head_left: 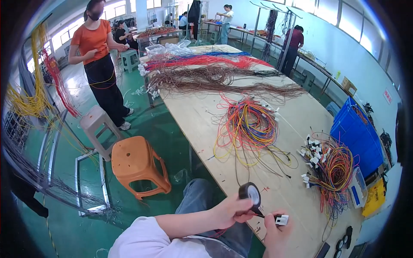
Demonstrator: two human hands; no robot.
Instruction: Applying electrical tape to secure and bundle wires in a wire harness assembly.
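Note:
My left hand (234,211) is closed, with its fingers at a roll of black tape (246,192) standing above them. A dark strip runs from the roll down toward my right hand (277,236). That hand is closed around a white connector (282,220) with a dark part behind it, close to the near edge of the table. Thin red wire shows between and below my hands. How the wires run inside my fingers is hidden.
The wooden table (185,114) carries a coil of coloured wires (251,124), a second bundle (337,165) with white connectors, and brown wires (223,79). A blue bin (357,133) stands at right. An orange stool (133,159) is to my left; a person in orange (97,38) stands beyond.

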